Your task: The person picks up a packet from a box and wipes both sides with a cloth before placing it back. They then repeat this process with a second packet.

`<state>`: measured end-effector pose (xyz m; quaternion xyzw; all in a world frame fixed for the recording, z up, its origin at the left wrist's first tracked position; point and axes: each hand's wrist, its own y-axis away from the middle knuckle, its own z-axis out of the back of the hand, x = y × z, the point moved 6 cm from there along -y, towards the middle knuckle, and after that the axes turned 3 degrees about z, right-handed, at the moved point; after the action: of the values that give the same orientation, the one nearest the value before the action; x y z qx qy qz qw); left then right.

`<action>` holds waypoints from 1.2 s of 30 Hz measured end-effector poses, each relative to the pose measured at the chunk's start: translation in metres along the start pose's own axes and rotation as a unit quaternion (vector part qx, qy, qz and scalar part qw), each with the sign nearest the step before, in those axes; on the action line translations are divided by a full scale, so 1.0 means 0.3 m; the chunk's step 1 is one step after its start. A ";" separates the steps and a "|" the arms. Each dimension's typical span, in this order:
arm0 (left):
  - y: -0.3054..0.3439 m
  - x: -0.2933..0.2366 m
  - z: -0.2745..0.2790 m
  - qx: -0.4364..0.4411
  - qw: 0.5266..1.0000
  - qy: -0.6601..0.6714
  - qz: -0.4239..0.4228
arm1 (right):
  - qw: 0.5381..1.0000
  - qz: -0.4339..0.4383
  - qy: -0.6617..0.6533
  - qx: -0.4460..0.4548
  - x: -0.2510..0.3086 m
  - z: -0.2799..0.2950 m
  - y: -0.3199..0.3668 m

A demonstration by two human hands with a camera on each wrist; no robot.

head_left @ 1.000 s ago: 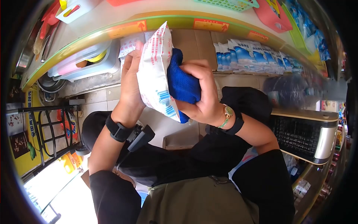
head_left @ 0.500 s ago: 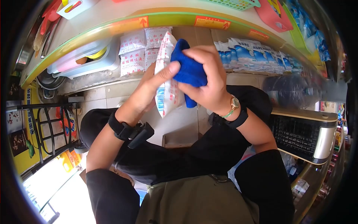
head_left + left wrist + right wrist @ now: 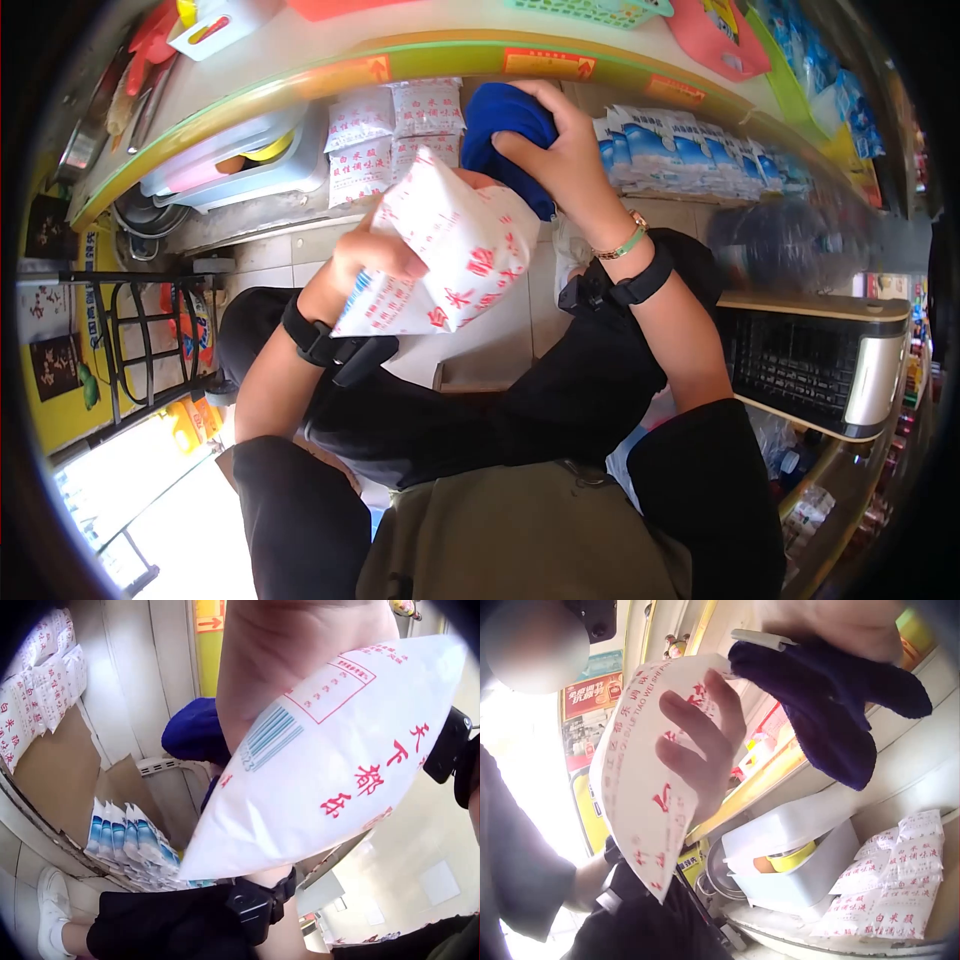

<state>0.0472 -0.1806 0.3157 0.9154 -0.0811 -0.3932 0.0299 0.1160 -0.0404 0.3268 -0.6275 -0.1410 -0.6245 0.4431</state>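
Note:
A white pouch with red print point(image 3: 460, 250) is gripped by the left hand point(image 3: 375, 255), its thumb across the near face and its fingers behind. In the right wrist view the fingers of the left hand point(image 3: 701, 739) lie curled over the pouch point(image 3: 649, 780). The right hand point(image 3: 575, 160) holds a bunched blue cloth point(image 3: 505, 125) just above and right of the pouch, thumb pressed on it. The left wrist view shows the barcode side of the pouch point(image 3: 300, 765), with part of the blue cloth point(image 3: 195, 731) behind the hand.
Similar white pouches point(image 3: 360, 150) lie stacked on the low shelf, with blue-and-white packets point(image 3: 680, 150) to their right. A shelf edge point(image 3: 440, 62) crosses above the hands. A grey plastic bin point(image 3: 250, 180) stands left, a large bottle point(image 3: 780, 240) right.
The pouch has turned from edge-on to show its printed face, tilted, and sits lower. The right hand has lifted the blue cloth off it, up and away.

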 end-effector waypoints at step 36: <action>2.305 0.851 0.593 -0.929 0.370 -0.029 -0.020 | 0.991 -0.112 0.052 0.059 -0.119 -0.112 0.094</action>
<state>0.0050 -0.9040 0.0925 0.3010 0.3524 -0.2475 0.8509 0.1080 -0.0676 0.2777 -0.5472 -0.2232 -0.6927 0.4133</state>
